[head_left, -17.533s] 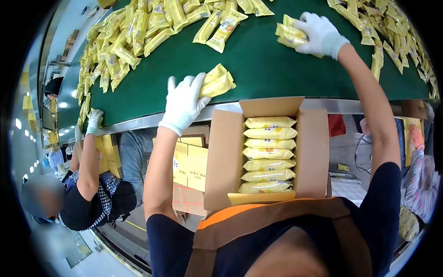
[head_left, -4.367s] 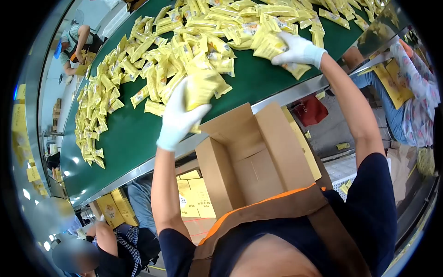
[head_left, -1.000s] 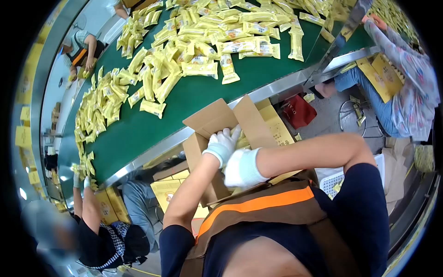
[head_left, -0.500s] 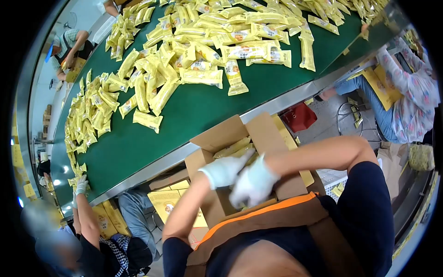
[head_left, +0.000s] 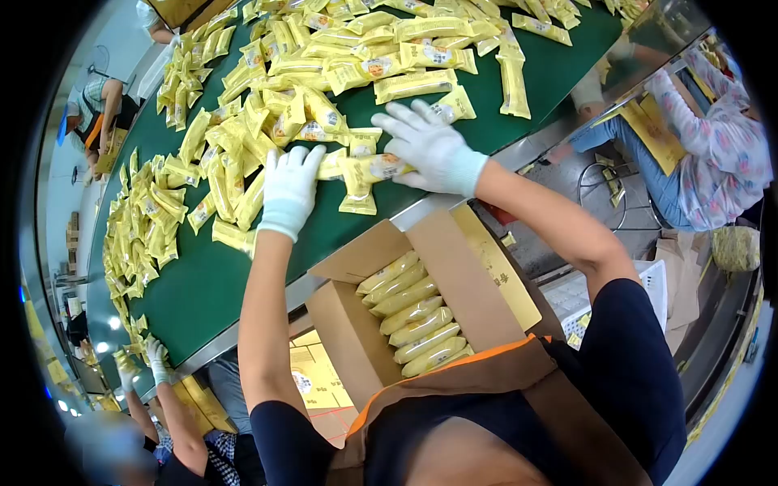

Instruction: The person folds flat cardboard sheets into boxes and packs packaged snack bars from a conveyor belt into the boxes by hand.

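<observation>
Both my hands, in white gloves, are over the near part of the packet pile [head_left: 405, 85] on the green table. A yellow sealed packet [head_left: 377, 168] lies crosswise between them, on top of another packet [head_left: 357, 198]. My left hand [head_left: 289, 185] is at its left end, fingers stretched forward over the packets. My right hand [head_left: 433, 147] has its fingers spread, with the thumb side at the packet's right end; the palm side is hidden. Below them stands an open cardboard box [head_left: 466, 279] against my apron, with a row of several yellow packets [head_left: 417, 312] inside.
The green table [head_left: 198, 279] has a metal edge between the pile and the box. Yellow cartons [head_left: 320, 373] stand left of the box, a white crate [head_left: 652, 283] to the right. A co-worker's gloved hands [head_left: 156, 356] work at lower left; another person [head_left: 721, 154] sits at right.
Both my hands have moved from inside the box up and forward to the packets on the table. The row of packets in the box is now uncovered. The view has shifted slightly.
</observation>
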`<state>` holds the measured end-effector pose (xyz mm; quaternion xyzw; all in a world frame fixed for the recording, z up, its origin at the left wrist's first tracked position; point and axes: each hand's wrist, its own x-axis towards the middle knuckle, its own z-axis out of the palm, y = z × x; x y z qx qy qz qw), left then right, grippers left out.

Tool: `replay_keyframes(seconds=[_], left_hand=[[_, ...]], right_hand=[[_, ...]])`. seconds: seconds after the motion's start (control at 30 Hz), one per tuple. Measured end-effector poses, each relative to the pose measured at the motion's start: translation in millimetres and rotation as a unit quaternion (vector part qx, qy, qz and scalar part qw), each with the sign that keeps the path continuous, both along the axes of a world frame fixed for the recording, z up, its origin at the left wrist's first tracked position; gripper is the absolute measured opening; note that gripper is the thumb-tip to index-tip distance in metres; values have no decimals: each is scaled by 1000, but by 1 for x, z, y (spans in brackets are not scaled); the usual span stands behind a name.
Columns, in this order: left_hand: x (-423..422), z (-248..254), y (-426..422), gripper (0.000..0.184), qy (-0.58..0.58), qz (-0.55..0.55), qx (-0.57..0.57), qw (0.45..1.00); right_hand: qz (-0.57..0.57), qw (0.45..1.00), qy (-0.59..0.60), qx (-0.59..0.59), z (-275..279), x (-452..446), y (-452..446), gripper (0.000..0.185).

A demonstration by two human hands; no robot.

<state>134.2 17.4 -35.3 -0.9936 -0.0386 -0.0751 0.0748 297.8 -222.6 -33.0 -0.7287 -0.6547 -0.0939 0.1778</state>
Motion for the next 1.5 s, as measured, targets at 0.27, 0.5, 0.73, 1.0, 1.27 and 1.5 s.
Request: replay_keyframes(seconds=[0.27,0.5,0.73,1.0,1.27,1.5], left_hand=[[-13,47,-43,56,-97,95,-447,884],[38,45,-78,85,167,161,-199,952],[-37,42,-25,74,182,173,-132,959],[-54,23,-22,71,61,152,-160,973],[-59,16,-35,72,54,125,-108,985],[-61,9,-35,71,7,150,-164,975]], right_hand=[[-164,958,229,60,59,70,-50,36],[-42,996,-44,-66,19,89,-16,39],[-16,991,-3,-131,16,47,-48,63],[-141,951,151,-230,44,133,48,73],[-90,988,-9,-129,38,63,-3,56],[-181,948,31,-258,42,55,-19,90]])
